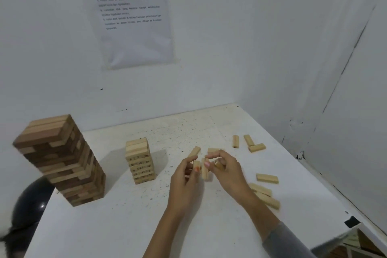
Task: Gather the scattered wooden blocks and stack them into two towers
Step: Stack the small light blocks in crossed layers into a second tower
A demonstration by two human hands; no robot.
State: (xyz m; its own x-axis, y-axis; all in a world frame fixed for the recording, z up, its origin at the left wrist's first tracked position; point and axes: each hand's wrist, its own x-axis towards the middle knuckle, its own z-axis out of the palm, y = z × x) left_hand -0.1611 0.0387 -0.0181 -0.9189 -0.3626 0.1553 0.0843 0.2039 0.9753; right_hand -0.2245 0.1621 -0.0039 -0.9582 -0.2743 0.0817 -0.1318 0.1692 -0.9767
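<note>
We are gripping pale blocks (205,171) in both left hand (184,178) and right hand (227,170) — likely squaring them into a layer — for the small tower (139,161) left of our hands, spare blocks (267,178) lying rightward.

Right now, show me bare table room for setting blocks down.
Bare: the white table near-left, in front of the tall brown wooden tower and short pale wooden tower. Crowded: right of the right hand, among loose pale wooden blocks.
</note>
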